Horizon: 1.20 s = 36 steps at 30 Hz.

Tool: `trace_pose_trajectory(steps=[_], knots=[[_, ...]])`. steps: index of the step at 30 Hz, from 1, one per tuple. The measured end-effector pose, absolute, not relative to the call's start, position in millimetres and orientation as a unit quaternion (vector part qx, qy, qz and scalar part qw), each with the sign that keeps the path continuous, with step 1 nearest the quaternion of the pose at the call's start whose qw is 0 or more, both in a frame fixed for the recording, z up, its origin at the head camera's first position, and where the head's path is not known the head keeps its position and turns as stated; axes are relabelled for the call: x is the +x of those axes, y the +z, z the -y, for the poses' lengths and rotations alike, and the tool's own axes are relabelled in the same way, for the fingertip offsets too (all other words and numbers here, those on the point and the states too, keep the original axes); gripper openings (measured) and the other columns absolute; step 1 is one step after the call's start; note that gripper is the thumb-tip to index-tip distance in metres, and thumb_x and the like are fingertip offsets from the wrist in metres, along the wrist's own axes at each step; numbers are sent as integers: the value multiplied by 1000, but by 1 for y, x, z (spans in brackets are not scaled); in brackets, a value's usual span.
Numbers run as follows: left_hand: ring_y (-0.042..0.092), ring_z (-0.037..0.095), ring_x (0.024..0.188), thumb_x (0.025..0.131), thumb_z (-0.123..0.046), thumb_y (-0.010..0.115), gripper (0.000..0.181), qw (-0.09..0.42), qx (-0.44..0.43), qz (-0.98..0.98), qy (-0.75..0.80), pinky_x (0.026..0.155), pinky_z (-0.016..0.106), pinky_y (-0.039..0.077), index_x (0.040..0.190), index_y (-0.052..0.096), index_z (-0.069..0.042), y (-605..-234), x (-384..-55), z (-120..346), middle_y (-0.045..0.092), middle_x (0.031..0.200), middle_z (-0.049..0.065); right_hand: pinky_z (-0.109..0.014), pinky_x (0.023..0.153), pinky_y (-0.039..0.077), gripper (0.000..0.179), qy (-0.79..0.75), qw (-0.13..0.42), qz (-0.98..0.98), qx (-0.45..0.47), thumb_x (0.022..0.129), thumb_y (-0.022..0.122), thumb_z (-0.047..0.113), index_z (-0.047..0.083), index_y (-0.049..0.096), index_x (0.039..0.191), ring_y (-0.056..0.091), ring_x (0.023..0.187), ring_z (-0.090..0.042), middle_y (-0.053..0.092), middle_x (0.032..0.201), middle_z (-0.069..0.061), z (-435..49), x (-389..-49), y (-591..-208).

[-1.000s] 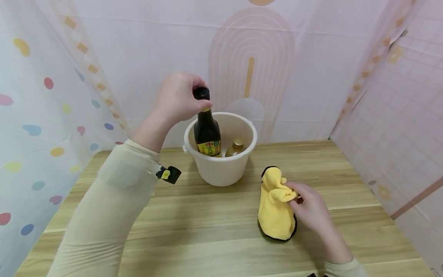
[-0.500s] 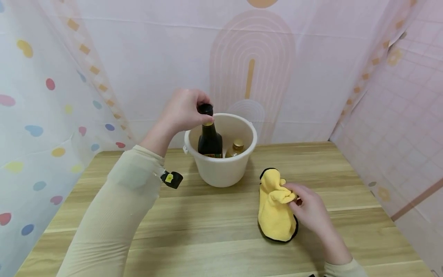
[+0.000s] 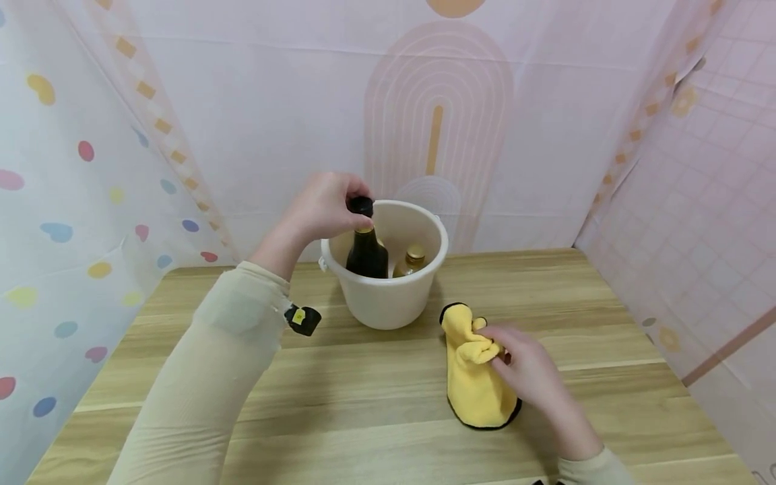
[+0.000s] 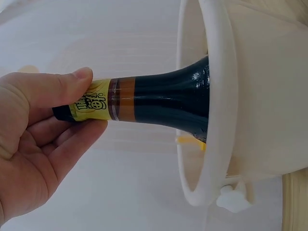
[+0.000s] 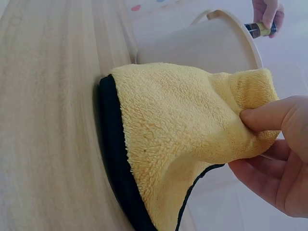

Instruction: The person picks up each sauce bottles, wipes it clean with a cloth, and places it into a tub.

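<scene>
My left hand grips a dark sauce bottle by its capped neck, thumb and fingers over the yellow neck band. The bottle stands upright with its lower body down inside a white bucket, its base hidden by the wall. Beside it in the bucket sits a smaller bottle with a gold cap. On the right, my right hand pinches a bunched fold of a yellow cloth with black edging. The cloth's lower edge rests on the table in the right wrist view.
The wood-grain table carries the bucket near its back edge. A patterned curtain hangs behind and along both sides. A white handle knob juts from the bucket's side, and a black strap sticks out from the left sleeve.
My left hand has lowered the sauce bottle deeper into the bucket, and its label has dropped out of sight behind the rim. The right hand and yellow cloth have shifted slightly left.
</scene>
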<state>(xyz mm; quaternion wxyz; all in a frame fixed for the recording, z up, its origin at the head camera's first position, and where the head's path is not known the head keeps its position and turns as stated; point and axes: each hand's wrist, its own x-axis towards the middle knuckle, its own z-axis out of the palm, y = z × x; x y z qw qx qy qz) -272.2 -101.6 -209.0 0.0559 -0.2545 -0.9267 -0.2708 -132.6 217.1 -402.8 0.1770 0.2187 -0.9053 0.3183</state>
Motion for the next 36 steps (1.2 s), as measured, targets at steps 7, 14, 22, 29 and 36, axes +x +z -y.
trace_pose_trajectory(steps=[7,14,22,29,36], knots=[[59,25,82,78,-9,81,22,52,-260,927,-264,76,38,49,97,71,-2,-217,-275,102,69,90,9,-25,60,49,41,317,171,908,214,76,72,-13,7,71,112,58,79,-14,70,109,-9,-215,-133,-405],[62,28,89,78,-8,80,31,45,-263,930,-253,84,41,50,105,70,3,-232,-280,101,71,99,14,-25,61,49,42,319,163,910,210,76,71,-13,6,70,113,58,81,-15,69,110,-10,-214,-133,-405],[59,27,85,78,-6,80,27,41,-254,932,-256,80,39,50,102,71,2,-242,-282,98,70,95,13,-25,62,49,40,317,154,914,201,77,72,-12,7,71,113,59,83,-16,69,111,-10,-212,-134,-406],[58,26,83,77,-7,81,24,47,-252,934,-249,77,38,48,98,72,0,-248,-282,96,70,92,11,-24,61,49,41,318,151,914,200,78,72,-12,8,71,114,58,81,-15,69,111,-9,-212,-135,-406],[58,25,82,77,-10,81,23,44,-248,939,-233,76,37,48,97,72,-2,-255,-281,94,70,90,8,-24,62,49,42,317,149,915,202,78,72,-11,9,71,114,58,81,-14,69,112,-8,-210,-135,-407]])
